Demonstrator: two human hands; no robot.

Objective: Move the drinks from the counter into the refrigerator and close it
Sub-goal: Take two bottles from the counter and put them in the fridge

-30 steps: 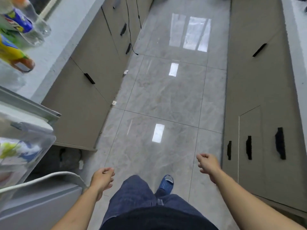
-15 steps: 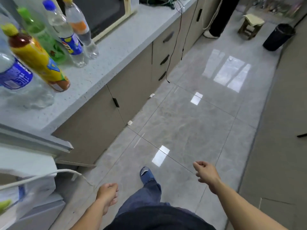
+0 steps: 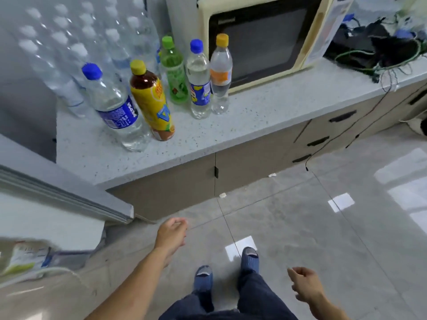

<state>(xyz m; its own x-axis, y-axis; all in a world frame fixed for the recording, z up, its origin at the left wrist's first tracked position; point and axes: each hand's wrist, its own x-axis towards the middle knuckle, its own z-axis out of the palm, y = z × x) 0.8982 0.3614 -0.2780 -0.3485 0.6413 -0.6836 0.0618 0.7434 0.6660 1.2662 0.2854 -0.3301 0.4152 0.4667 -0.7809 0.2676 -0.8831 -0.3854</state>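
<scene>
A: Figure, head view. Where do the drinks stand?

B: Five stand upright on the speckled desk [image 3: 265, 107], in front of a wrapped pack of water bottles [image 3: 76, 49] and left of the microwave [image 3: 261, 42]. Nearest the edge are the blue-capped water bottle [image 3: 115, 107] and, touching it, the yellow-labelled tea bottle [image 3: 152, 100]. Behind them, close together, are the green bottle [image 3: 174, 70], the blue-capped clear bottle [image 3: 198, 79] and the orange-labelled bottle [image 3: 220, 72]. The open refrigerator door [image 3: 67, 195] juts in at the lower left.

A: And the grips?

B: Both hang low over the floor, well apart from the desk. The left hand [image 3: 172, 234] is loosely curled and holds nothing; the right hand [image 3: 303, 284] is likewise relaxed and empty.

A: How are the bottles likely to handle?

B: As a judgement: they look full, so moderately heavy; thin plastic walls probably yield under a hard squeeze, and smooth labels may slip. A grip round the mid-body, at or just above the label, seems steadier than the neck. The water bottle looks the broadest and probably the heaviest. The front pair touch, so lifting one may nudge the other.
</scene>
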